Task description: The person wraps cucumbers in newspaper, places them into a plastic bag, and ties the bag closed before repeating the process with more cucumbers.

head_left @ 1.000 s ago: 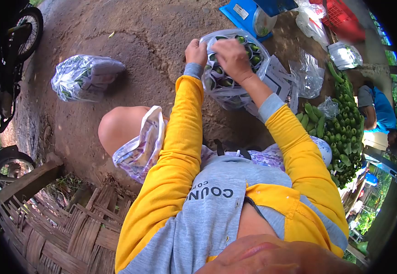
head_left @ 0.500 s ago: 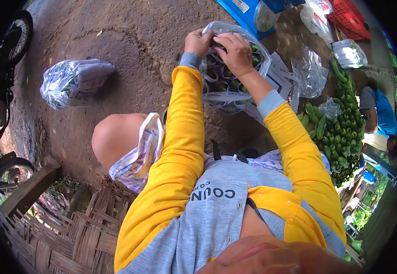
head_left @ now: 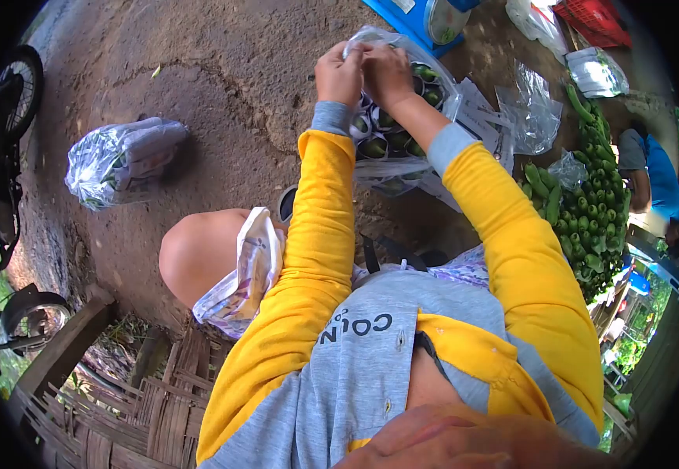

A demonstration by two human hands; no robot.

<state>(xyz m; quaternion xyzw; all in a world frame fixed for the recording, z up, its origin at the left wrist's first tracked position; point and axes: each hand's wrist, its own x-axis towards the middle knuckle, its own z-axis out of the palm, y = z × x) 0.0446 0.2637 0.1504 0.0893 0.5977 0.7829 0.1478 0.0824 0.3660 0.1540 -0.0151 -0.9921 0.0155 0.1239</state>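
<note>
A clear plastic bag stands on the ground in front of me, packed with dark green vegetables whose rounded ends point up, with whitish wrapping between them. My left hand is closed at the bag's upper left rim, its fingers pinching the plastic. Right beside it, almost touching, my right hand is bent over the same rim with its fingers closed on it. The fingertips of both hands are partly hidden. Under the bag's right side lie printed paper sheets.
Another filled plastic bag lies on the left. Beyond the open bag stands a blue scale. To the right are a loose clear bag, a heap of long green vegetables, a red crate and a person in blue.
My right hand has moved left, from over the bag's middle to beside my left hand at the rim. The view has shifted slightly.
</note>
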